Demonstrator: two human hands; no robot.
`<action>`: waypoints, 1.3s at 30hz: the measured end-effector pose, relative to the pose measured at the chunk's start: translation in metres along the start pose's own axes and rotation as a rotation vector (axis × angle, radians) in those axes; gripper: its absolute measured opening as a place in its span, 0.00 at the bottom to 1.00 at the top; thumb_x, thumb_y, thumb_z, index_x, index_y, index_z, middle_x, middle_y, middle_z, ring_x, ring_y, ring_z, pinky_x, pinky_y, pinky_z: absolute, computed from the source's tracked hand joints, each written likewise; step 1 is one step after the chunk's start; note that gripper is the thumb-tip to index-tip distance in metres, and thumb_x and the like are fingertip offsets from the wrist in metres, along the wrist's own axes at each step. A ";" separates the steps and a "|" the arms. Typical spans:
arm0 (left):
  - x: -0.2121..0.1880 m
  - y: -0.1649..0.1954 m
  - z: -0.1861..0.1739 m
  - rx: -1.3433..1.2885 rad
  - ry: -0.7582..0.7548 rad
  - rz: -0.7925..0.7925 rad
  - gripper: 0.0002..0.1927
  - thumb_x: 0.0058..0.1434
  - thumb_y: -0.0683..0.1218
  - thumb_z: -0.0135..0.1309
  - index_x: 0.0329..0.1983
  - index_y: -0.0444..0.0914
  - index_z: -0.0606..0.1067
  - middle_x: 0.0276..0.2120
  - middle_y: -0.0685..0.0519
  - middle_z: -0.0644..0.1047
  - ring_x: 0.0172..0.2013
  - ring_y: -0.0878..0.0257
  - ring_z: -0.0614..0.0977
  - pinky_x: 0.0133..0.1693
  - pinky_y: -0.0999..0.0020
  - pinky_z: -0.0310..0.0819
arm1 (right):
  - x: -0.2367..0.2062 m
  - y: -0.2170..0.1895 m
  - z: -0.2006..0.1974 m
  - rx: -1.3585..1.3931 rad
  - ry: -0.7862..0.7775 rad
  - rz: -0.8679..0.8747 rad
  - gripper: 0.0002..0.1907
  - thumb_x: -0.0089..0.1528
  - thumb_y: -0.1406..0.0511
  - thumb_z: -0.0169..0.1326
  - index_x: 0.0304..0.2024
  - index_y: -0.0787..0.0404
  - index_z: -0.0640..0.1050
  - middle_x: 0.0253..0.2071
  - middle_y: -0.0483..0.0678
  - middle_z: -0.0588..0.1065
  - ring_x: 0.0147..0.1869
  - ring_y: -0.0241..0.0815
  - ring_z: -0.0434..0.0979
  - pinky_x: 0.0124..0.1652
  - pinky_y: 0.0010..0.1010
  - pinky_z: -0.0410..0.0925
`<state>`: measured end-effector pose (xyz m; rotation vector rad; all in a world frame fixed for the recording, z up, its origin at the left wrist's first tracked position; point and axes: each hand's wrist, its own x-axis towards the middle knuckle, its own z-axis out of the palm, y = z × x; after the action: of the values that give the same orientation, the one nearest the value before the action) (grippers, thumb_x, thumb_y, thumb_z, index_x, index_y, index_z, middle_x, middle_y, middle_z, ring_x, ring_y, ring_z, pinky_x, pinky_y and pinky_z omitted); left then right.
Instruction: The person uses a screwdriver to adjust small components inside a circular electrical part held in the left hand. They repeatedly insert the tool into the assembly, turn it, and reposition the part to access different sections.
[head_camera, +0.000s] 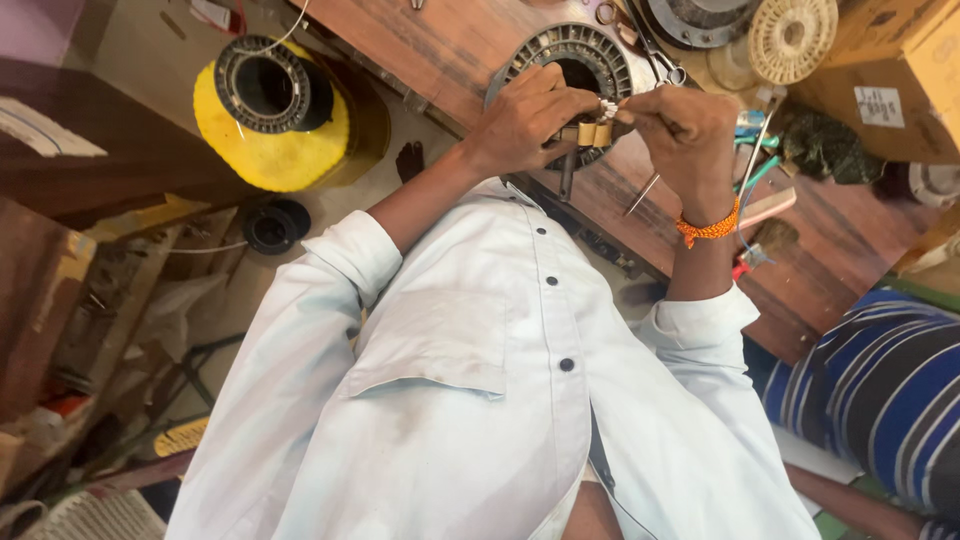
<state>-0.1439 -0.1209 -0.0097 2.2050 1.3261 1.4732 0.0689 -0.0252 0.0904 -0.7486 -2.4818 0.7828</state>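
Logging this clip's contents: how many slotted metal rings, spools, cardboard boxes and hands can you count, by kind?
Slotted metal rings: 2, one under the hands, one on the yellow drum
Cream spool: 1
Cardboard box: 1
Hands: 2, left hand, right hand
Total: 6

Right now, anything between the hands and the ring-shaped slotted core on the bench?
Nothing visible. Both hands, left and right, are at the core already, pinching a small tan piece at its near rim.
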 end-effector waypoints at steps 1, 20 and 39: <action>-0.002 0.001 0.001 -0.001 -0.004 -0.017 0.27 0.55 0.44 0.72 0.56 0.38 0.74 0.45 0.56 0.79 0.42 0.58 0.75 0.47 0.60 0.70 | 0.000 0.003 0.002 0.004 0.011 0.033 0.03 0.66 0.75 0.65 0.40 0.65 0.82 0.29 0.49 0.77 0.28 0.39 0.74 0.30 0.28 0.62; -0.001 -0.004 -0.009 -1.054 -0.026 -0.731 0.22 0.68 0.43 0.55 0.56 0.42 0.55 0.45 0.48 0.80 0.51 0.63 0.81 0.58 0.64 0.77 | 0.047 -0.022 0.003 -0.068 -0.106 0.102 0.06 0.67 0.67 0.68 0.37 0.62 0.83 0.23 0.43 0.71 0.23 0.31 0.63 0.24 0.27 0.53; 0.035 0.016 -0.041 -0.546 -0.174 -0.312 0.34 0.55 0.52 0.72 0.59 0.40 0.66 0.46 0.52 0.76 0.50 0.53 0.78 0.55 0.55 0.69 | -0.085 -0.061 0.078 0.497 0.394 0.815 0.08 0.67 0.70 0.59 0.34 0.66 0.75 0.25 0.34 0.67 0.28 0.23 0.58 0.28 0.21 0.52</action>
<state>-0.1639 -0.1175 0.0426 1.6522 1.0015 1.2962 0.0695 -0.1490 0.0506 -1.5467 -1.4933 1.2975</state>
